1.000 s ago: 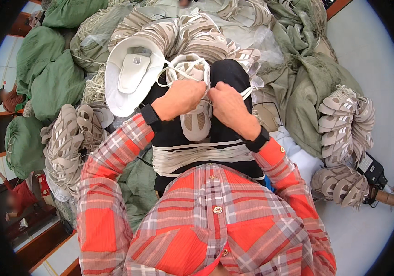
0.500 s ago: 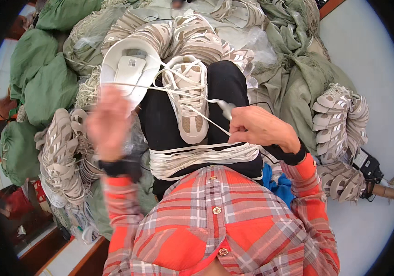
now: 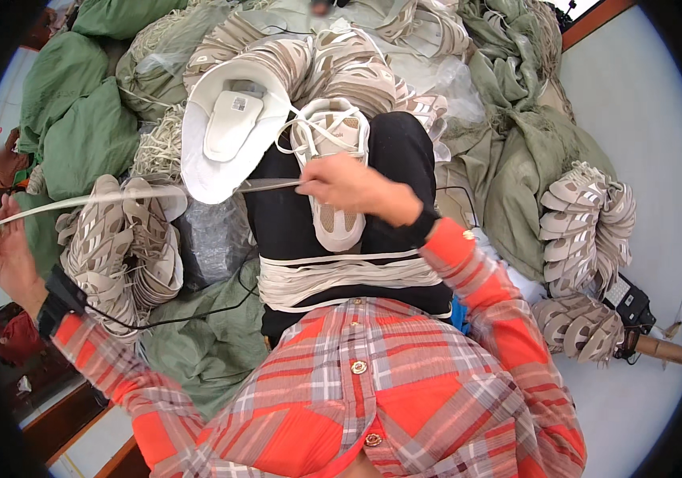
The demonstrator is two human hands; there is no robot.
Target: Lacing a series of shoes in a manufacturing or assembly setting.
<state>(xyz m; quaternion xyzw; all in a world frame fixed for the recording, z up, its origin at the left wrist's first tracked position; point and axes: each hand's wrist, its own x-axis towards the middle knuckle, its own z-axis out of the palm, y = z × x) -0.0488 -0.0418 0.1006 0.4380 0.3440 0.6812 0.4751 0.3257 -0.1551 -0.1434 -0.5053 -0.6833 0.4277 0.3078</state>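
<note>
A beige and white sneaker upper (image 3: pixel 341 219) lies on my lap, toe toward me, its far end loosely laced. My right hand (image 3: pixel 345 187) is closed over the middle of it and hides most of the eyelets. From that hand a blurred off-white shoelace (image 3: pixel 90 199) stretches left to my left hand (image 3: pixel 18 263), raised far out to the side with the lace at its fingertips. Left of the sneaker rests a white shoe-shaped piece (image 3: pixel 233 123) with a raised pad. A bundle of white laces (image 3: pixel 349 280) is wound around my thighs.
Stacked beige sneaker uppers lie ahead (image 3: pixel 349 68), at the left (image 3: pixel 102 239) and at the right (image 3: pixel 584 227). Green cloth sacks (image 3: pixel 78 131) surround me. A black cord (image 3: pixel 190 320) runs from my left wrist toward my lap. A dark device (image 3: pixel 628 299) sits at the right.
My left hand has swung far out to the left, drawing the lace into a long line. My right hand has moved left from beside the sneaker to over it.
</note>
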